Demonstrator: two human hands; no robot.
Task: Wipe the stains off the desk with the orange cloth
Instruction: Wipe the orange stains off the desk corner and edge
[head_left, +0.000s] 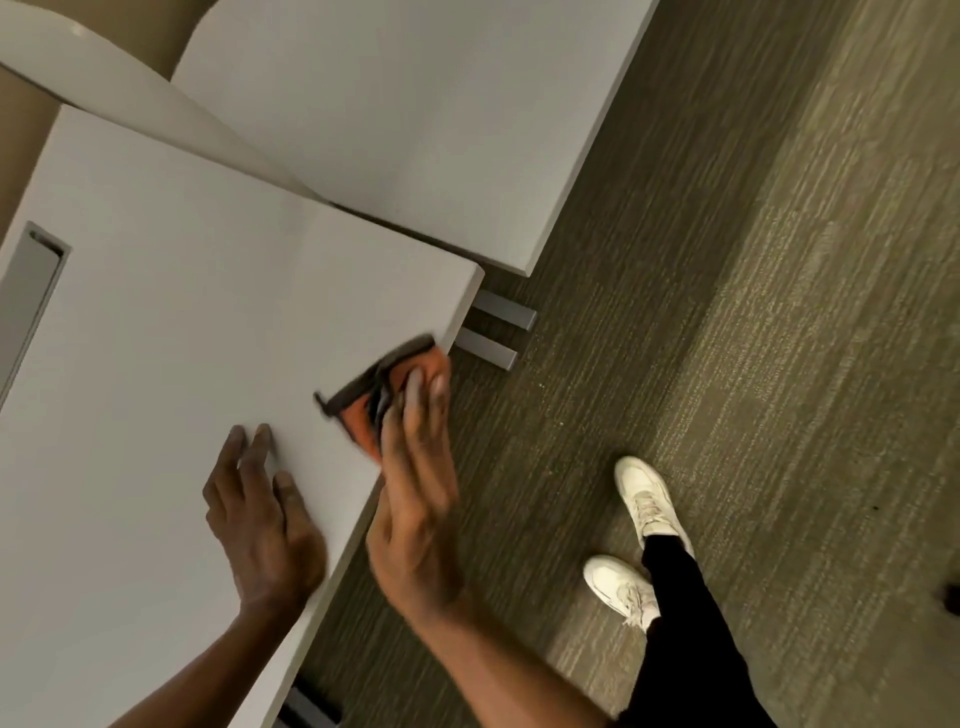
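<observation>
Left hand (262, 512) flat with fingers spread, palm down, right hand (415, 499) extended forward, fingers straight, motion-blurred

Cloth (400, 387) on tabletop (182, 338) near its right edge, right hand (415, 499) upon it, left hand (260, 514) flat on tabletop just left, second tabletop (415, 114) behind.

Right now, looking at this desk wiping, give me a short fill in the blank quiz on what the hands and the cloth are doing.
1. The right hand presses the ____ cloth onto the desk.
2. The left hand rests ____ on the desk, holding nothing.
3. The cloth lies near the desk's ____, close to a corner.
4. The shoes on the carpet are ____.

Missing words: orange; flat; edge; white
</observation>
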